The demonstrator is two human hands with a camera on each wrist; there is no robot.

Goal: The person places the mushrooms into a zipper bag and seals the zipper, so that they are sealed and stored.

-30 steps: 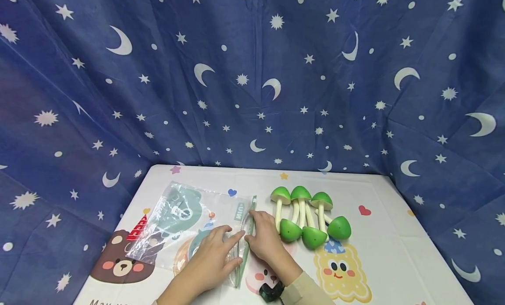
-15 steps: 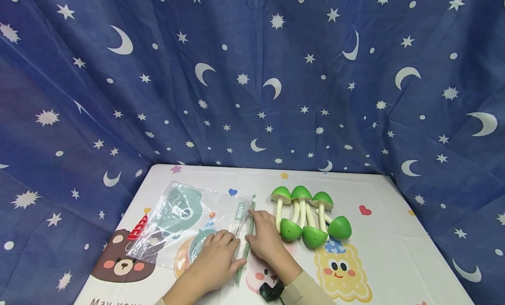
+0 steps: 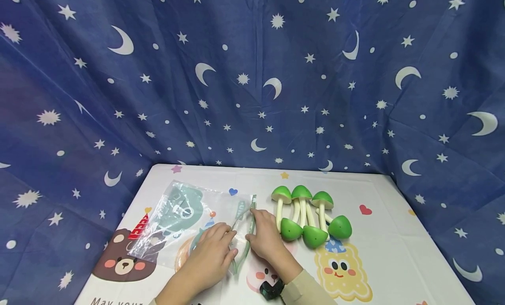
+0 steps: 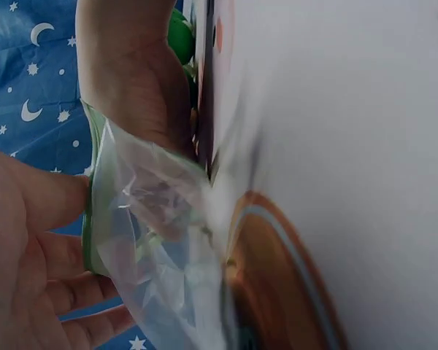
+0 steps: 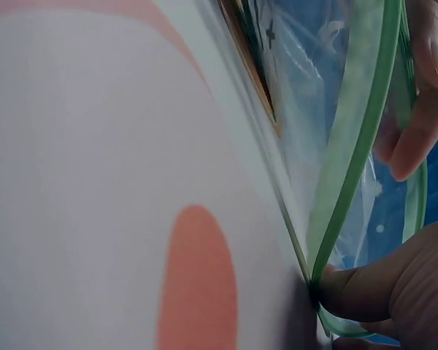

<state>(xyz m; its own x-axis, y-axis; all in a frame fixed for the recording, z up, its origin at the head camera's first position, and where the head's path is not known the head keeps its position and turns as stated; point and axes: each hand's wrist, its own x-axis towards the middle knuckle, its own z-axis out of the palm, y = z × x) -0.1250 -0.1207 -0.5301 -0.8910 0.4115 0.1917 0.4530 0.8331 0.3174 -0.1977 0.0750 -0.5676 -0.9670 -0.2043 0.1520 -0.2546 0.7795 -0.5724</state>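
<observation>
A clear zip bag [image 3: 221, 204] with a green-edged mouth lies flat on the table, its mouth toward the right. My left hand [image 3: 211, 254] is over the mouth end, and the left wrist view shows its fairly straight fingers [image 4: 87, 292] against the green edge. With thumb [image 5: 358, 292] and fingers, my right hand [image 3: 268, 239] pinches the green rim. Between the two rim strips there is a gap in the right wrist view. Several toy mushrooms [image 3: 314, 237] with green caps and cream stems lie just right of my right hand.
The table's white cloth [image 3: 394, 235] carries printed bears, a biscuit and hearts. A blue curtain [image 3: 252, 77] with moons and stars stands behind and at both sides. A black device [image 3: 271, 289] sits at my right wrist.
My left hand has shifted slightly along the bag's mouth, and its fingers have drawn together. The green rim has bowed and parted. My right hand keeps its place.
</observation>
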